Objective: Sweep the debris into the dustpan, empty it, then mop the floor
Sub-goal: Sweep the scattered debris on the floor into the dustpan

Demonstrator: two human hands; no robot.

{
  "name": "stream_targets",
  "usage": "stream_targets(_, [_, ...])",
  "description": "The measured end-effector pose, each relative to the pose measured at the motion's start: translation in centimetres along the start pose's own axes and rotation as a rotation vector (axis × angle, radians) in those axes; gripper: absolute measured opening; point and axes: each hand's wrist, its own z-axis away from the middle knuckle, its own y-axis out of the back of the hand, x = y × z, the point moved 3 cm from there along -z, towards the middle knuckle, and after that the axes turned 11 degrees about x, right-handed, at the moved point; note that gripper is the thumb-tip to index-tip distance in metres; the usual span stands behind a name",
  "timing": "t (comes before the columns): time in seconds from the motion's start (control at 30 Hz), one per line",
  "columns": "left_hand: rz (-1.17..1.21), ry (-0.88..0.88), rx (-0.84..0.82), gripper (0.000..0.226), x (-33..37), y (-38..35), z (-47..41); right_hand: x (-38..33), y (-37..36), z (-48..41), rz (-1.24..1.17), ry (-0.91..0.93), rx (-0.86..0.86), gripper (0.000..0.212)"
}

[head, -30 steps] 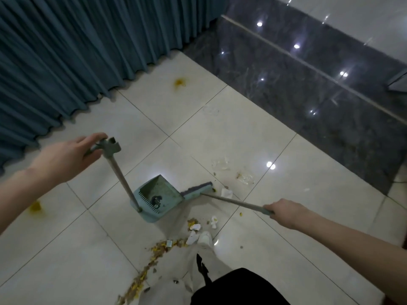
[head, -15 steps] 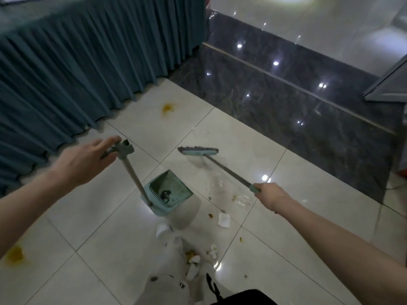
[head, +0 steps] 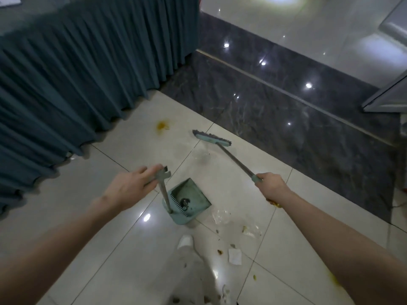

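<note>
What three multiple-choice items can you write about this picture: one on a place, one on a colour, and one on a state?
1. Where is the broom head relative to the dustpan?
A. inside it
B. beyond it, farther from the person
C. behind the person's feet

2. What colour is the curtain?
A. red
B. dark blue-green
C. white

3. What is the right hand doing?
A. gripping the broom handle
B. hanging empty
C. pressing flat on the floor

Answers:
1 B, since the broom head shows past the dustpan's far edge.
2 B, since all its folds are dark blue-green.
3 A, since the near end of the broom handle disappears into the closed hand.
</note>
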Motion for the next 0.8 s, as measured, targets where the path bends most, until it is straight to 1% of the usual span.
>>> stream_targets(0.07, [0.041,0.016,0.003,0.045,-1.2,-0.8,-2.4,-2.8,-0.5,-3.1,0.010,-0.015,-0.002,0.032])
stream_targets(0.13, [0.072,-0.016,0.035,0.046,-2.1,-1.6,-4.5,-5.3,-1.3,-6.1,0.004,-0.041,-0.004,0.032])
stream_targets(0.27, [0.107,-0.061,0.012,0.047,-3.3,-3.3,-7.6,-9.2,-3.2,-11.7,0.070,-0.060,-0.022,0.029])
stream_targets(0.4, [0.085,-0.054,0.037,0.045,-4.6,-4.1,-9.2,-10.9,-6.1,-14.1,0.180,-0.017,-0.110,0.029])
stream_targets(0.53, [0.112,-0.037,0.054,0.044,-5.5,-4.3,-9.4,-9.6,-8.8,-13.3,0.248,0.005,-0.198,0.030])
stream_targets(0.6, [0.135,-0.024,0.041,0.044,-5.5,-4.3,-9.0,-8.2,-9.2,-11.8,0.288,0.062,-0.208,0.033])
stream_targets(0.67, [0.132,-0.020,0.021,0.044,-5.0,-4.3,-8.4,-6.1,-9.2,-9.9,0.328,0.126,-0.212,0.034])
stream_targets(0.8, [0.092,-0.041,0.026,0.037,-2.2,-3.5,-6.8,-0.8,-8.9,-5.7,0.421,0.185,-0.253,0.037])
